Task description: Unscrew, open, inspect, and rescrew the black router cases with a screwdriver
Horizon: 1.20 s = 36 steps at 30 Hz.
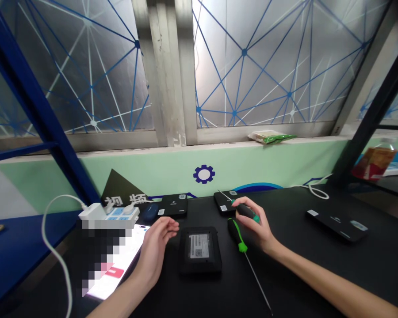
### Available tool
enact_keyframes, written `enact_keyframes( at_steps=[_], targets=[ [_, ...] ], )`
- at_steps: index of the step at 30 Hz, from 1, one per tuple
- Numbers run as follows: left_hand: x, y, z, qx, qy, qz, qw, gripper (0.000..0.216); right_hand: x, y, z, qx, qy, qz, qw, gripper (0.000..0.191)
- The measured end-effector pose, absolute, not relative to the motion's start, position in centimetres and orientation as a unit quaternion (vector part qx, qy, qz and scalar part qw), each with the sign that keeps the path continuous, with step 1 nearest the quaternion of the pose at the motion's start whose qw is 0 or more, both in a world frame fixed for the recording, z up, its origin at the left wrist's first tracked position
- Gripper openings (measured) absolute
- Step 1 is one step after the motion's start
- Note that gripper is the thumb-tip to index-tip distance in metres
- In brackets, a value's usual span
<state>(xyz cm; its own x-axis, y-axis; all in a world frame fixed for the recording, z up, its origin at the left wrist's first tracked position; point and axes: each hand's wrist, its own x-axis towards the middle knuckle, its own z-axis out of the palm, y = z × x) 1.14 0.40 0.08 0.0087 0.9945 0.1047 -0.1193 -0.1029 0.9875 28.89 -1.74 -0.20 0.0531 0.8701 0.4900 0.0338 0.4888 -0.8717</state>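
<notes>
In the middle of the black tabletop (368, 265), between the person's two hands, lies a flat black box (200, 260) with its printed label (199, 245) facing up. It looks like a hard plastic shell, so it should be fairly light, stiff and a little slippery on its smooth faces; the two opposite side walls seem the surest place to take hold, with pressure kept off the label. The left hand (156, 240) stands just beside its left edge, fingers loosely curled and apparently holding nothing. The right hand (261, 232) grips a dark-handled screwdriver (246, 211), its thin shaft raised and pointing away toward another black box (223, 206); whether the tip touches that box cannot be told. A second screwdriver (238, 236), green and black, lies near the labelled box's right edge, its long shaft running toward the near side and limiting sideways movement there. On the left, the lit phone (132, 254) crowds the left forearm, while more open room lies nearer the person and farther right, short of a third black box (337, 224).
</notes>
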Motion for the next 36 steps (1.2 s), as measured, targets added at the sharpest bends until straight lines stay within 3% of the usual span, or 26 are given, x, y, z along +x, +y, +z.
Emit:
enact_keyframes(
  at_steps=[2,5,13,18,21,28,36],
  targets=[
    [1.0,0.7,-0.1,0.446,0.434,0.533,0.574,0.025,28.7,-1.5,-0.5,-0.387,-0.577,0.346,0.631,0.025],
    [1.1,0.7,-0.3,0.455,0.416,0.516,0.594,0.03,28.5,-1.1,-0.9,-0.409,-0.539,0.354,0.646,0.025],
    [1.5,0.3,-0.9,0.669,0.471,0.394,0.418,0.049,28.0,-0.7,-0.6,-0.46,-0.501,0.325,0.657,0.048],
    [1.9,0.1,-1.3,0.738,0.473,0.35,0.331,0.05,27.2,0.5,0.7,-0.4,-0.482,0.321,0.711,0.044],
    [2.0,-0.2,-1.4,0.784,0.475,0.306,0.256,0.048,26.1,1.7,2.1,-0.343,-0.443,0.41,0.72,0.034],
    [1.8,-0.5,-1.8,0.832,0.483,0.238,0.132,0.045,23.2,5.4,5.1,-0.298,-0.339,0.558,0.697,0.038],
    [1.9,-0.6,-1.6,0.844,0.479,0.228,0.086,0.044,22.3,8.2,3.2,-0.232,-0.313,0.671,0.63,0.044]
  ],
)
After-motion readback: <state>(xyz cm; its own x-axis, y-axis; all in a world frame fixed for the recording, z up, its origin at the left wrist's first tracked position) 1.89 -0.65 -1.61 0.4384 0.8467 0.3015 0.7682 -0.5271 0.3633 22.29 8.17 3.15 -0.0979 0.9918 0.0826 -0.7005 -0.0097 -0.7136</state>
